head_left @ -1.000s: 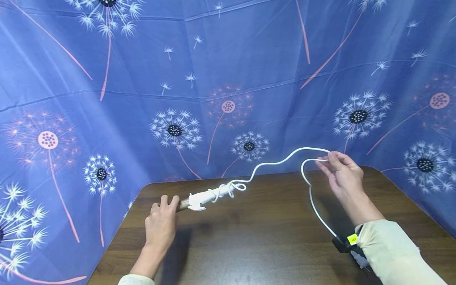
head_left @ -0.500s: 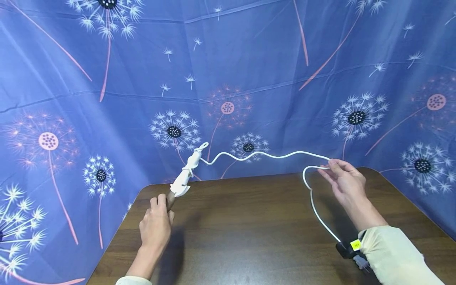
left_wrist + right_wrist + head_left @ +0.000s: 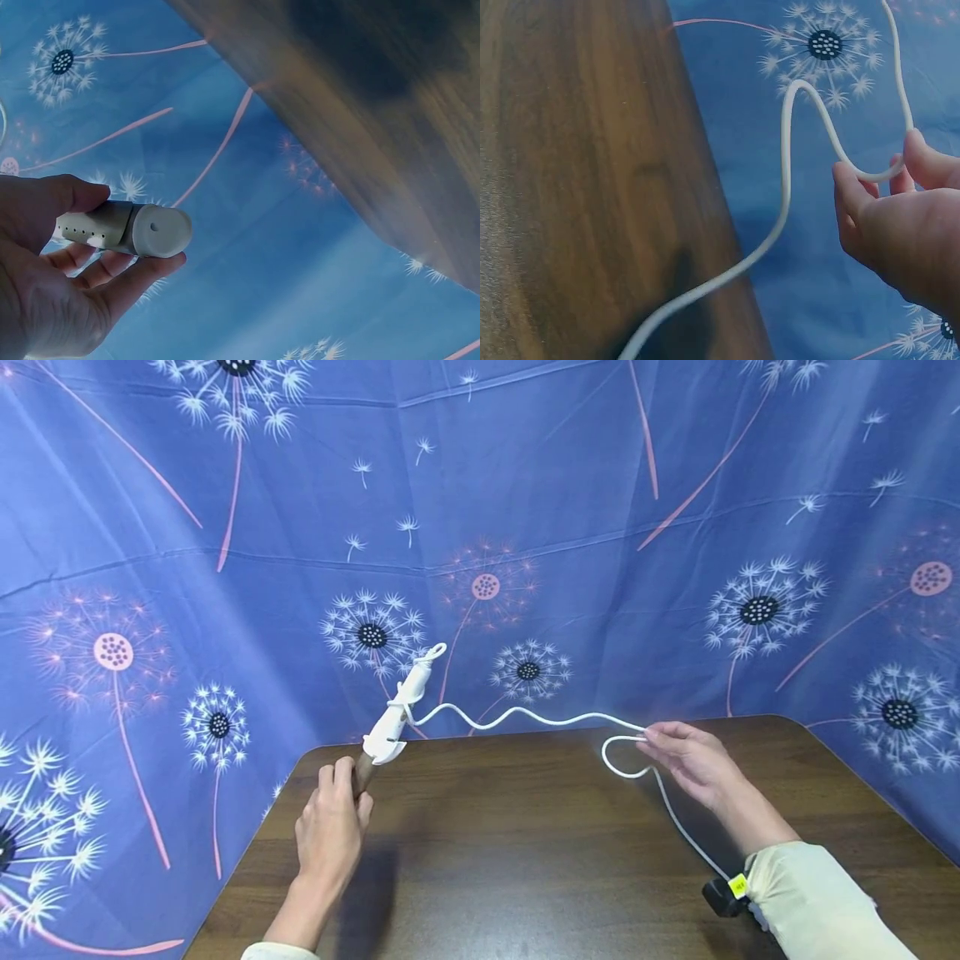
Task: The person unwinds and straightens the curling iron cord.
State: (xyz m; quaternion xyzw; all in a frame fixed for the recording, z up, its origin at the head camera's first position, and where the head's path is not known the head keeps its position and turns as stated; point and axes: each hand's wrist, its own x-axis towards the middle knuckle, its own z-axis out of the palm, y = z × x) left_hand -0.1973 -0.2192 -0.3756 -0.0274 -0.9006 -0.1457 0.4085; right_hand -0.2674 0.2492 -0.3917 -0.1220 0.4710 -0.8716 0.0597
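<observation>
My left hand (image 3: 330, 827) grips a curling iron by its brownish metal barrel (image 3: 365, 771). Its white handle (image 3: 397, 718) points up and away, tilted to the right. In the left wrist view, thumb and fingers wrap the perforated barrel (image 3: 109, 225), and the pale round tip (image 3: 165, 232) sticks out past them. White cord (image 3: 525, 713) is looped about the handle, with a small loop at the handle's end. From there it runs in waves to my right hand (image 3: 697, 764), which pinches it between thumb and fingers. Beyond the pinch, the cord curls and drops toward my right wrist.
A brown wooden table (image 3: 517, 860) lies below both hands. Behind it hangs a blue dandelion-print cloth (image 3: 570, 568). A black device (image 3: 722, 897) and a yellow tag (image 3: 738, 885) are at my right cuff, beside a partly hidden grey plug (image 3: 759, 917).
The curling iron has swung from pointing right to pointing up and away. Fewer cord turns lie round its handle. My right hand has moved left and lower, still pinching the cord.
</observation>
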